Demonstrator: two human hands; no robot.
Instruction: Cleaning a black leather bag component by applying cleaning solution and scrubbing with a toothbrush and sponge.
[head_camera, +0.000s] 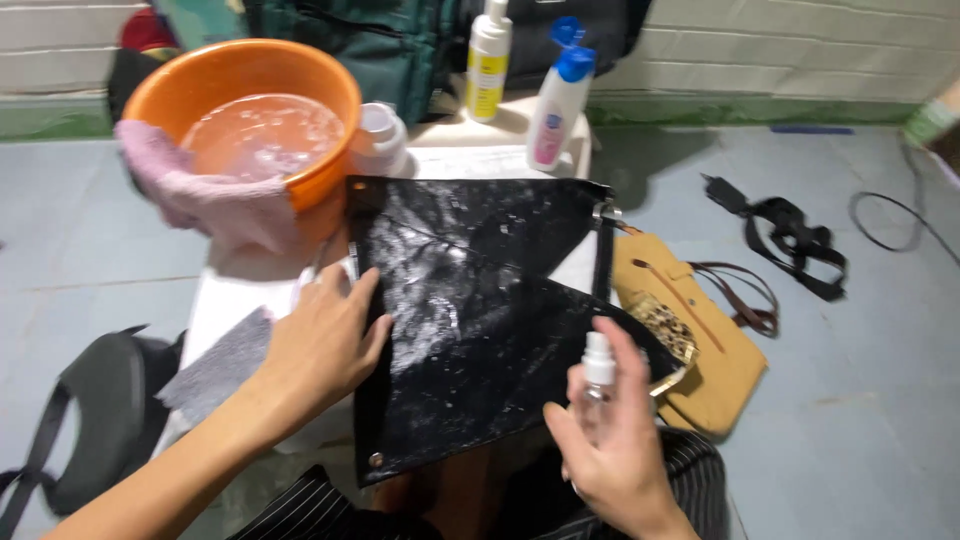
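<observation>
— What have your hands got right now?

— My left hand (325, 345) lies flat and open, fingers spread, pressing on the left edge of the black bag (470, 320). It grips nothing; it just pins the bag down. My right hand (615, 440) is closed around a small clear spray bottle (598, 385), its white nozzle up by my fingertips.

— Where is the bag?

— Between my hands, spread over the white table (230, 300), its near corner hanging toward my lap. It glistens with wet streaks.

— Which way does it run?

— Its long axis goes from the near-left corner, below my left hand, away to the far-right corner with the buckle. The flap folds across diagonally.

— How to spray it well?

— I judge it best to keep the left palm firm so the bag stays taut, and aim the nozzle down at the dry patches, not toward the tan bag (700, 340) just right of my right hand.

— Beyond your left hand?

— An orange basin (200, 85) of water with a pink cloth (200, 195) on its rim.
</observation>
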